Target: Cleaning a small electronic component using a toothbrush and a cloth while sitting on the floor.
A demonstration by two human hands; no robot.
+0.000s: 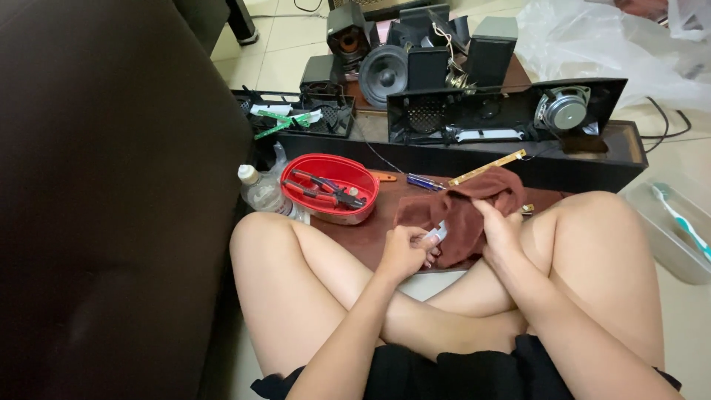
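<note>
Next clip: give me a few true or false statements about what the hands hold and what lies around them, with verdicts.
1. The right hand grips a brown cloth. True.
2. The left hand holds a screwdriver. False: it pinches a small white part at the cloth's edge.
3. Pliers lie in the red oval container. True.
4. The red container is to the right of the cloth. False: it is to its left.
5. A clear bottle stands beside the red container. True.
</note>
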